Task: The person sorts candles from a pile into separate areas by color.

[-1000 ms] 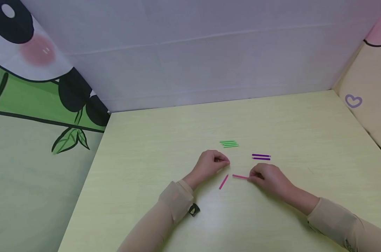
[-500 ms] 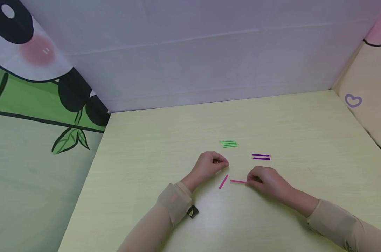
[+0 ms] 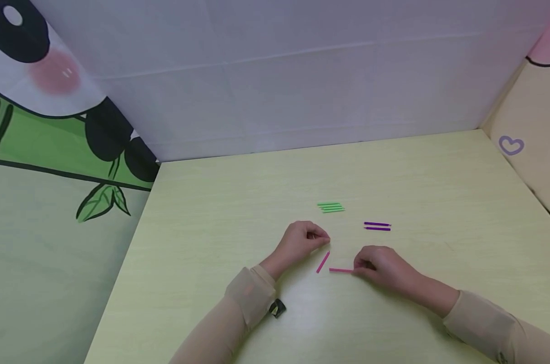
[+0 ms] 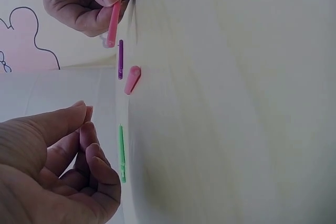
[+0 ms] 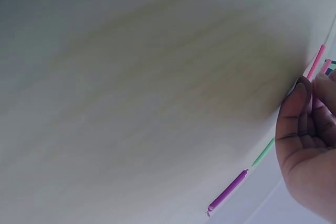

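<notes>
In the head view, the right hand pinches one end of a thin pink stick between thumb and fingers; the stick's free end points left. A second pink stick lies slanted on the table between the hands. The left hand hovers just behind that loose stick, its fingers curled and thumb tip meeting the index finger. Nothing shows between those fingertips in the left wrist view. Several green sticks lie in a parallel group farther back, and two purple sticks lie side by side beyond the right hand.
The pale wooden table meets a light cloth wall at the back. A printed cartoon panel borders the left side. On the right stands a beige panel. A small black object sits at the left cuff.
The right hand has moved toward the wearer and slightly left with its pink stick, which has turned nearly level in view. The left hand has shifted slightly nearer. The loose sticks stay put.
</notes>
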Available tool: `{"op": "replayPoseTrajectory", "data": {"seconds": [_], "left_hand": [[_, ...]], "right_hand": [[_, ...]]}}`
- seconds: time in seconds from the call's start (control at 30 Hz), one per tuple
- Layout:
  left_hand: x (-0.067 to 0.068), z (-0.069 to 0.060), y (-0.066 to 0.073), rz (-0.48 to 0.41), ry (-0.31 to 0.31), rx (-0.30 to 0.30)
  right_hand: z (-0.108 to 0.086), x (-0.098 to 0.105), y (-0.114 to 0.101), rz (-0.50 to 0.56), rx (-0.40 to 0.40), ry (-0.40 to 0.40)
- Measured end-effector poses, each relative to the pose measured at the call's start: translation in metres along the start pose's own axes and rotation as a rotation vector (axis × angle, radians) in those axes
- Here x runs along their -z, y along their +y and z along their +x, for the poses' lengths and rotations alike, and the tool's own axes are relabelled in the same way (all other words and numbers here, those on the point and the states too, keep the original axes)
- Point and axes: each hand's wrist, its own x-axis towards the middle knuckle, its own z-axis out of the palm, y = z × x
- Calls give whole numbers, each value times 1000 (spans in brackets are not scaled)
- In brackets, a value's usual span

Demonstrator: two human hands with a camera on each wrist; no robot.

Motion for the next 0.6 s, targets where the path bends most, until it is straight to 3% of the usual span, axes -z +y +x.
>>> {"op": "replayPoseTrajectory", "data": {"seconds": [0.6], "left_hand": [[1, -9, -2, 44, -27, 32]], "right_hand": [[-1, -3, -4, -61, 102, -31]]}}
